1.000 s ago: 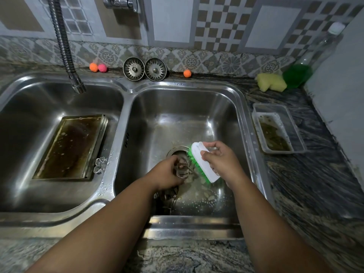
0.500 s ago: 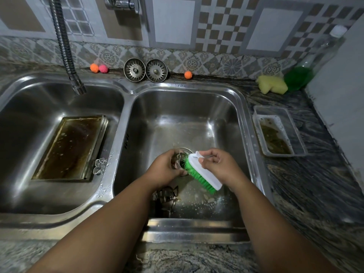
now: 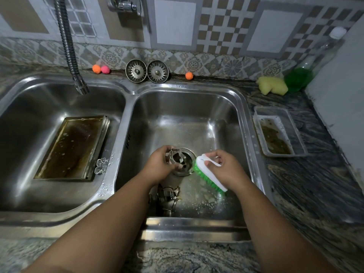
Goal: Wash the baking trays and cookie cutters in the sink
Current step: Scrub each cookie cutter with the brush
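**Cookie cutter held over the drain, brush beside it**

Baking tray with brown residue lies in the left basin. A flower-shaped cutter sits on the ridge between the two basins. In the right basin, the left hand holds a cookie cutter above the drain, its fingers curled around the metal. Below, a heap of cutters lies on the basin floor. The right hand grips a white brush with green bristles, fingers curled on its handle, just beside the cookie cutter. A small soiled tray stands on the counter.
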